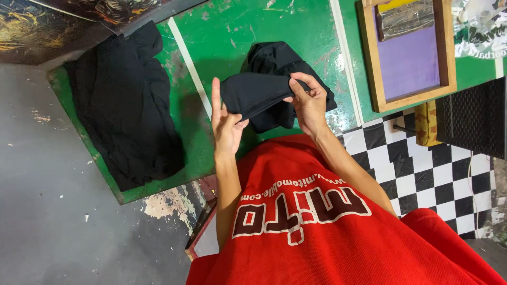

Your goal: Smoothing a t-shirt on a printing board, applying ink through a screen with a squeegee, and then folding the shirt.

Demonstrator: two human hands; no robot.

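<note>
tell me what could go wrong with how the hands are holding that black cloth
1. The left hand has only a thumb pinch on the cloth, its fingers straight; that end might slip.
2. The right hand grips just the top edge, and the rest hangs bunched on the green table, so it could unfold or snag.
3. The black pile reaches the table's edge and might slide off if nudged.

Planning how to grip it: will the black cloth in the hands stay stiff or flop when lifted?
Probably floppy: the black cloth sags and folds between the left hand and right hand. Likely light, since fingertips alone hold it. It should not roll; it bunches on the green table.
</note>
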